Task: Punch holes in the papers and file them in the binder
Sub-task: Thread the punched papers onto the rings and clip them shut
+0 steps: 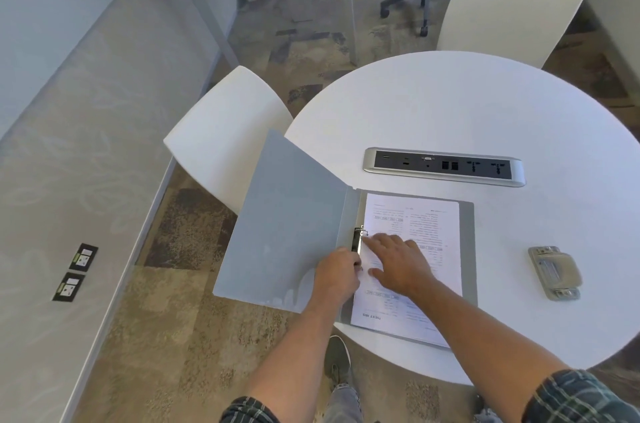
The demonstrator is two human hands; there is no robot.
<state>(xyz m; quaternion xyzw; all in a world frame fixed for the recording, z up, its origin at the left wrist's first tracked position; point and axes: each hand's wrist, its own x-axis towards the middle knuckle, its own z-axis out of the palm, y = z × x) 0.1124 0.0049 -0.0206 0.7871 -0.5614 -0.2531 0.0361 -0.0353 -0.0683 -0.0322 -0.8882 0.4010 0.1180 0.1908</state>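
The grey plastic ring binder (294, 225) lies open at the round white desk's (485, 111) near edge, printed white papers (429, 214) inside. The left hand (337, 272) pinches the black ring clip (356, 242); the right hand (398, 263) presses the sheets, fingers spread. A grey hole punch (554, 272) sits well apart.

Open binder (294, 225) overhangs the table's (485, 104) near-left edge; left hand (337, 272) at its rings (358, 242), right hand (398, 261) flat on the papers (433, 225).

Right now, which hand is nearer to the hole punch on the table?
Right. The right hand lies on the papers, left of the hole punch. The left hand is farther left, at the binder's ring clip.
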